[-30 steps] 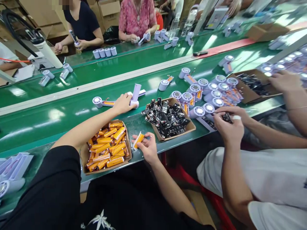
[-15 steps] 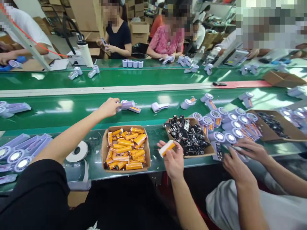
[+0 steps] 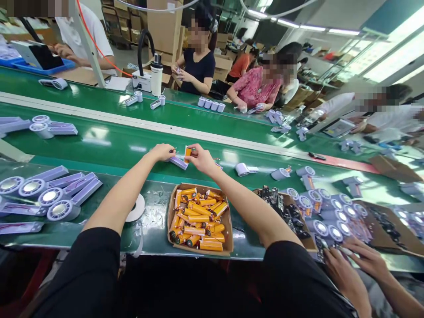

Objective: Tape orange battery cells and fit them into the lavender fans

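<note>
Over the green belt, my left hand [image 3: 163, 152] has its fingers closed at a pale purple fan housing [image 3: 179, 162], whose round end is hidden behind the hand. My right hand [image 3: 201, 158] pinches an orange battery [image 3: 187, 154] upright, just above the open handle of that housing. Below both hands, a cardboard box [image 3: 170, 221] holds several orange batteries [image 3: 198, 217]. A roll of white tape [image 3: 136, 208] lies left of the box, partly behind my left forearm.
Purple fan housings [image 3: 62, 210] are piled at the left, with more at the right. A box of black parts [image 3: 308, 240] is beyond my right forearm. A co-worker's hands [image 3: 344, 265] work at the lower right. Other people sit across the belt.
My right hand has moved from beside the battery box up and left over the belt, carrying the battery to the housing by my left hand. The view has turned and tilted.
</note>
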### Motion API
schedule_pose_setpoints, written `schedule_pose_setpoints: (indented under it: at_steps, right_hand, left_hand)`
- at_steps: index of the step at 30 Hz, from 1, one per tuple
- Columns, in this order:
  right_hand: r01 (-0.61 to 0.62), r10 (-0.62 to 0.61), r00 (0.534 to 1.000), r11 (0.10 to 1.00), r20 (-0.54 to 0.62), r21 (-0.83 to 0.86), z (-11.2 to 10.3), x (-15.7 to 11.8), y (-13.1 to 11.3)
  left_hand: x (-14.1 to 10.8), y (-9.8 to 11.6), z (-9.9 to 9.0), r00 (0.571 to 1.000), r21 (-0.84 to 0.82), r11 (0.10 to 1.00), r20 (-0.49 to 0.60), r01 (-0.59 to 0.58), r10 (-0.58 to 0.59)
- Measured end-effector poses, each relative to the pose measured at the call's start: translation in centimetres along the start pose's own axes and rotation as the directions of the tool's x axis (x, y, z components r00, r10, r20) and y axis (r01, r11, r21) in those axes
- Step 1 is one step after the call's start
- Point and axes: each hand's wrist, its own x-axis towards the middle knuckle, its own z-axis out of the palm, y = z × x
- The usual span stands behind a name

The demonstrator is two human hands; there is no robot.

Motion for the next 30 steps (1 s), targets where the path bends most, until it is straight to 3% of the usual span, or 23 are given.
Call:
schedule_pose_setpoints:
  at_steps: [2,8,17,23,26,28,30]
  right_hand:
    - [-0.003,0.012,0.998,0.988,0.058,-0.156,1.1,1.1,0.6]
    - [0.037,0.019,0.987,0.937,0.157,-0.347,1.7,1.1,1.6]
    - [0.038,0.076,0.969,0.894,0.236,-0.447,1.9,0.3,2.7]
    - [0.125,0.088,0.917,0.863,0.39,-0.489,2.7,2.4,1.0]
    - [0.139,0.088,0.903,0.866,0.42,-0.481,0.7,3.0,0.6]
    - [0.096,0.091,0.932,0.872,0.352,-0.48,-2.8,2.4,1.7]
    - [-0.019,0.146,0.967,0.86,0.209,-0.51,-7.5,0.7,3.9]
  left_hand:
    - [0.0,0.3,0.5,0.998,-0.033,0.999,-0.044,0.033,-0.034]
    - [0.5,2.3,2.0,0.992,-0.082,0.993,-0.088,0.085,-0.092]
    - [1.0,3.8,2.8,0.981,-0.145,0.98,-0.112,0.139,-0.156]
    - [1.1,4.4,3.0,0.973,-0.178,0.968,-0.122,0.175,-0.198]
    - [1.0,4.8,2.6,0.969,-0.211,0.962,-0.142,0.171,-0.204]
    - [0.8,5.1,2.3,0.965,-0.247,0.956,-0.167,0.156,-0.2]
    - [0.3,5.4,2.1,0.959,-0.296,0.946,-0.204,0.13,-0.196]
